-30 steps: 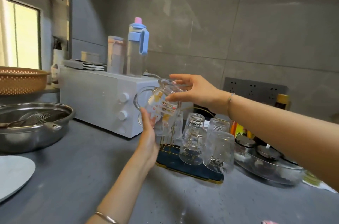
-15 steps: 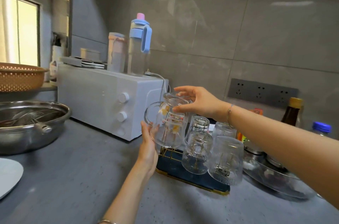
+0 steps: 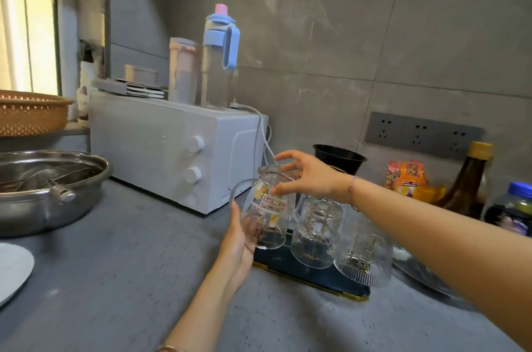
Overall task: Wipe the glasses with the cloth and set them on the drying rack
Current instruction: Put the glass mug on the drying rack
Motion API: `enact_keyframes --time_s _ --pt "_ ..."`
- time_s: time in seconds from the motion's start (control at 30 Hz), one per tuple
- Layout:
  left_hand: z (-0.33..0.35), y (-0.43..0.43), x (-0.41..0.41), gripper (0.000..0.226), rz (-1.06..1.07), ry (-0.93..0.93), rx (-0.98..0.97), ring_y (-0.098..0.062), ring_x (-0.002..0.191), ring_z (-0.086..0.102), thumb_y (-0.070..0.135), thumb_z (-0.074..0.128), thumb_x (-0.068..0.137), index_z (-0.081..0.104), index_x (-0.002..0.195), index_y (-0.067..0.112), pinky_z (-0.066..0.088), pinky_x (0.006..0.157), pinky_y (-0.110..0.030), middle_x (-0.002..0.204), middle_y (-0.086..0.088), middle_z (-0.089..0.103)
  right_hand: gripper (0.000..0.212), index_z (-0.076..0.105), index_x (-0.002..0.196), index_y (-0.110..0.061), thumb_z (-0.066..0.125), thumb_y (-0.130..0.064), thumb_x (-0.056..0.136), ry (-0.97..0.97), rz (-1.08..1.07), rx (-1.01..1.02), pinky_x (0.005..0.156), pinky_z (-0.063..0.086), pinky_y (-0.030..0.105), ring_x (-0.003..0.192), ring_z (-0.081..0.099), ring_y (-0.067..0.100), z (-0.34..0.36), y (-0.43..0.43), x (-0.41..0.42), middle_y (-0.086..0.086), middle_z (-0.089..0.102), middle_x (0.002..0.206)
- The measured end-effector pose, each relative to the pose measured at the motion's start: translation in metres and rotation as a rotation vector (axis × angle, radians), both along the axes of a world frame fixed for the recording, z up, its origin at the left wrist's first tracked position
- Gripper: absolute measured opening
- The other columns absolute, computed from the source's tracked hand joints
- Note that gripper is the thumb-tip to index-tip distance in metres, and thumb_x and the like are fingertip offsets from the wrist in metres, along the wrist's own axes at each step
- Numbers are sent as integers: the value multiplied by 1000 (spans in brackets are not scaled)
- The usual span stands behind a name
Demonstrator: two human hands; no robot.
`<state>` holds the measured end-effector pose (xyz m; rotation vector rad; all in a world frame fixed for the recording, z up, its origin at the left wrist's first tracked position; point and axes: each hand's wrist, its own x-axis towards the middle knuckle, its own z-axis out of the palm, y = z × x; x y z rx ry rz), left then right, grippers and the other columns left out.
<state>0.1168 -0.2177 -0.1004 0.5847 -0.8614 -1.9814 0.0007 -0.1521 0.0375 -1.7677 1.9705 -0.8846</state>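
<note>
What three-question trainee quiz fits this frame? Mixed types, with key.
1. True or false: the printed glass is held mouth-down.
2. Left hand, right hand: which has a grip on it? A. left only B. right only C. both
3. Fill in: on the drying rack, the ribbed glass sits at the ___ end.

Key: 1 true; 2 C; 3 right.
</note>
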Motion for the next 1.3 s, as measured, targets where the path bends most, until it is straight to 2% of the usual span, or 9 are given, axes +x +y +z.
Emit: enact_keyframes --time_s 0.1,0.3,0.47,0.53,0.67,0.87,1.13,1.23,1.3 --pt "-3 2 3 52 4 -2 31 -11 69 71 50 37 98 62 115 8 54 53 -22 81 -4 75 72 42 133 -27 81 -27 72 14 -2 17 97 47 35 110 51 16 -7 -1 -1 5 49 134" --pt "-2 8 4 69 32 -76 33 -26 122 58 58 50 81 56 131 11 50 74 -27 127 -12 64 74 42 132 -28 82 -29 70 -8 1 7 95 46 32 113 50 15 -15 -3 1 4 49 134" --pt "1 12 9 47 80 -156 27 -27 103 66 60 49 85 64 99 18 54 73 -34 99 -9 71 72 41 133 -27 80 -29 73 29 6 30 90 43 27 113 50 16 -15 -2 4 4 49 136" --pt "1 11 10 40 106 -176 32 -29 106 64 57 46 90 60 96 20 54 79 -38 103 -10 69 71 40 134 -25 79 -30 75 53 -4 27 91 43 28 118 50 19 -15 -2 5 4 48 137" --pt "-1 12 11 75 120 -207 4 -29 111 63 67 51 75 52 131 16 51 97 -47 123 -13 66 69 41 133 -24 79 -30 76 60 -17 23 99 43 34 126 48 23 -16 -2 6 4 47 139" --pt "-7 9 9 104 149 -215 -60 -25 106 66 79 57 50 52 135 19 52 95 -47 119 -8 68 71 44 130 -25 82 -36 70 49 -36 -25 93 45 30 115 51 17 -21 -3 7 2 50 135" --pt "-5 15 12 102 174 -300 -124 -26 118 58 78 57 58 42 142 23 47 100 -43 135 -7 58 78 36 139 -23 78 -36 75 64 -10 15 99 41 30 130 44 21 -20 1 6 3 42 144" --pt "0 20 15 74 297 -347 -214 -26 133 45 52 56 87 31 149 19 40 95 -31 149 -7 42 80 35 141 -23 78 -38 75 103 -21 -19 103 38 31 133 42 21 -16 9 7 1 40 146" --pt "2 21 16 74 361 -354 -267 -24 140 35 43 57 91 23 151 17 35 104 -33 156 -7 30 79 35 141 -22 77 -36 76 124 -22 -58 100 36 26 134 41 18 -12 19 7 -1 40 147"
